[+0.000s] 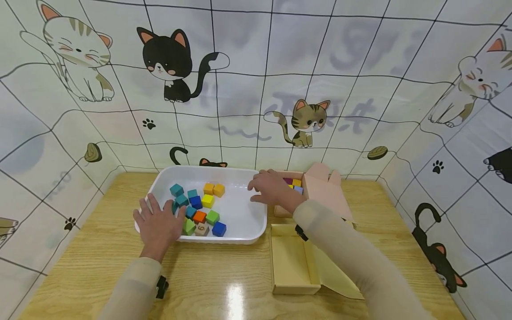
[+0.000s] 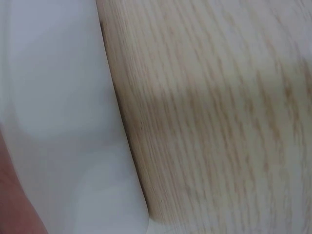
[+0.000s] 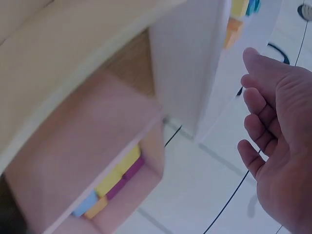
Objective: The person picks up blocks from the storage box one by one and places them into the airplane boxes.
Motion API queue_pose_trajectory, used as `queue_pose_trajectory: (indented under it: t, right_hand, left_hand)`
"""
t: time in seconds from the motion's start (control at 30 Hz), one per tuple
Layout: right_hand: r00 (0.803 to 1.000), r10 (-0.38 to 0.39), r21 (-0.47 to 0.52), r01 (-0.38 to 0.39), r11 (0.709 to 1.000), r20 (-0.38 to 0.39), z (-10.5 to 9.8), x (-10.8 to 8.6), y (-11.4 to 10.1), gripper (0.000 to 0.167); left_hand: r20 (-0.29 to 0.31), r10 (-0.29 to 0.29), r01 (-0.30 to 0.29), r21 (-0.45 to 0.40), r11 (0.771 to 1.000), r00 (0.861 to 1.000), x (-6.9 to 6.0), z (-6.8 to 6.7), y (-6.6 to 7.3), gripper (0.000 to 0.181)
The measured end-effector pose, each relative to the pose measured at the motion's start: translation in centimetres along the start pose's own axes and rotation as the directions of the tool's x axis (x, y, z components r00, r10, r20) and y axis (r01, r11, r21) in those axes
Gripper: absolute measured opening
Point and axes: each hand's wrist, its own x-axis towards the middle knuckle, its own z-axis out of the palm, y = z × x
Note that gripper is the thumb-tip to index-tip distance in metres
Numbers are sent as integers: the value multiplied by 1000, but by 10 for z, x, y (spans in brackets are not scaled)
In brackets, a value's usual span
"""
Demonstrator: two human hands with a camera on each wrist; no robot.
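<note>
A white plastic tray holds several small wooden cubes, among them an orange-red cube, a yellow cube and a dark blue cube. My left hand lies over the tray's front left corner with its fingers spread, hiding part of the rim and some cubes. Over the tray's right rim is my right hand, fingers loosely bent and nothing between them. Beside that hand stands a pink cardboard box, its lid folded open, with yellow, purple, orange and light blue cubes inside.
In front of the pink box sits an open yellow cardboard box, its lid spread to the right under my right forearm. The wooden table meets cat-patterned sheeting at the back and both sides.
</note>
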Motion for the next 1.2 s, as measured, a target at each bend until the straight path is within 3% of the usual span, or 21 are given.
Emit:
queue_pose_trajectory:
  t: [0.2, 0.37, 0.5, 0.63, 1.2]
  right_hand:
    - [990, -134, -39, 135, 990, 46, 6, 18, -40, 35]
    - [956, -269, -43, 276, 960, 120, 8, 24, -69, 33]
    - [932, -323, -59, 336, 940, 166, 13, 27, -83, 33]
    - [926, -325, -87, 346, 934, 194, 19, 29, -90, 35]
    - [932, -284, -123, 316, 941, 223, 24, 31, -93, 37]
  left_hand:
    - [2, -1, 1, 1, 1000, 1000, 0, 0, 0, 66]
    - [7, -2, 2, 10, 1000, 1000, 2, 0, 0, 67]
    - [3, -3, 2, 16, 1000, 1000, 2, 1, 0, 67]
    - [1, -5, 5, 18, 1000, 1000, 3, 2, -1, 67]
    - [2, -7, 7, 20, 1000, 1000, 1, 1, -1, 66]
